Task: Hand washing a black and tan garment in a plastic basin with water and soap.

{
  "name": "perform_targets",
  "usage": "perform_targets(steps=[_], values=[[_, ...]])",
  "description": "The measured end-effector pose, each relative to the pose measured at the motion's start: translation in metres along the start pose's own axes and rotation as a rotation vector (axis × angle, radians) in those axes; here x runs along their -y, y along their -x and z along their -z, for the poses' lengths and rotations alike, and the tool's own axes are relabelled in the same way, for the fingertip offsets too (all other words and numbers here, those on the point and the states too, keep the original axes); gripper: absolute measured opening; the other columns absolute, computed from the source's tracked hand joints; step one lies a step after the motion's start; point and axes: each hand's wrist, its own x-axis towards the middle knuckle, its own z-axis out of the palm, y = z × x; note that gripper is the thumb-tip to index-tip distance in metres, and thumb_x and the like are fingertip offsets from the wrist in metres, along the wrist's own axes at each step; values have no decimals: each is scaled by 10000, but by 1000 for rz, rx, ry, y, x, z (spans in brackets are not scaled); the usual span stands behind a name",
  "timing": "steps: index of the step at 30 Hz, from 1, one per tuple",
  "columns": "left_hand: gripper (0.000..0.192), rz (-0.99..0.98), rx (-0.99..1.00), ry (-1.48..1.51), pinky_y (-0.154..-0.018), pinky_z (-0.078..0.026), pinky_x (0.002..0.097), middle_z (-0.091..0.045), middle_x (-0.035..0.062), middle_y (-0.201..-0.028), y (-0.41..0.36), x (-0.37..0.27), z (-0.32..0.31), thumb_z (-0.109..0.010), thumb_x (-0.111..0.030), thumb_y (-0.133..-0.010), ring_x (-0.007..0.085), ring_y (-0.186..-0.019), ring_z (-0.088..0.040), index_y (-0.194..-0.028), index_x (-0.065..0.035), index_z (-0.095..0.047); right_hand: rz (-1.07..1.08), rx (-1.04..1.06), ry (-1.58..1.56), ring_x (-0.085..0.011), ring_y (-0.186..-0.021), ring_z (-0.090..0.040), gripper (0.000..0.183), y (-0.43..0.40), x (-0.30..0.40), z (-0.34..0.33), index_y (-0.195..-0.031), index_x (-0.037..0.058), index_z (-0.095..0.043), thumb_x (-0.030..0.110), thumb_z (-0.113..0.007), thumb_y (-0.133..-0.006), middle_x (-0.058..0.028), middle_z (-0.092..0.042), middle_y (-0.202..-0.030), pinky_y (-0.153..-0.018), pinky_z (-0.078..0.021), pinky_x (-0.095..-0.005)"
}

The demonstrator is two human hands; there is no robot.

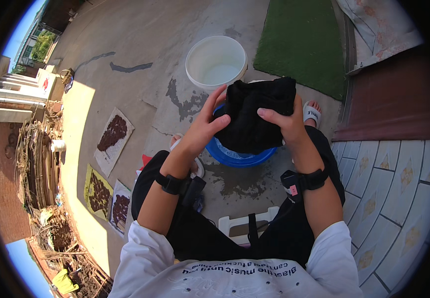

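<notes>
A bunched black cloth is held up between my two hands, over a blue basin with sudsy water in it. My left hand is at the cloth's left side, thumb on its near face and fingers raised along its edge. On the right side, my right hand grips it, thumb in front and fingers mostly hidden behind. The cloth covers much of the basin. Just beyond stands a white bucket with a little whitish liquid at its bottom.
Wet patches mark the concrete around the basin. A green mat lies beyond at the right, near a tiled wall. Sheets bearing dark dried pieces lie at left. A white stool is between my legs.
</notes>
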Motion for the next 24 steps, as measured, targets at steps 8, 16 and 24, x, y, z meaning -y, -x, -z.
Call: perform_targets(steps=[8, 16, 24], values=[[842, 161, 24, 148, -1029, -442, 333, -586, 60, -1280, 0, -1, -37, -891, -109, -646, 177, -1180, -555, -1369, -39, -464, 0, -89, 57, -145, -922, -677, 302, 11, -19, -16, -1071, -33, -670, 110, -785, -831, -100, -723, -1012, -849, -537, -292], [560, 100, -46, 65, -876, -489, 287, -658, 19, -1003, -6, 0, -43, -782, -1, -603, 131, -964, -618, -1133, -38, -604, 48, -33, 53, -144, -1060, -621, 577, 4, -11, -14, -1354, -20, -520, 84, -760, -840, -79, -637, -1194, -941, -477, -276], [480, -44, 49, -86, -805, -513, 341, -702, 61, -971, -9, 24, -58, -771, -73, -637, 190, -898, -668, -1090, -42, -616, 25, 327, 636, -183, -1093, -608, 682, 6, 3, -2, -1278, 37, -568, 236, -866, -697, -112, -634, -1145, -1005, -445, -326]])
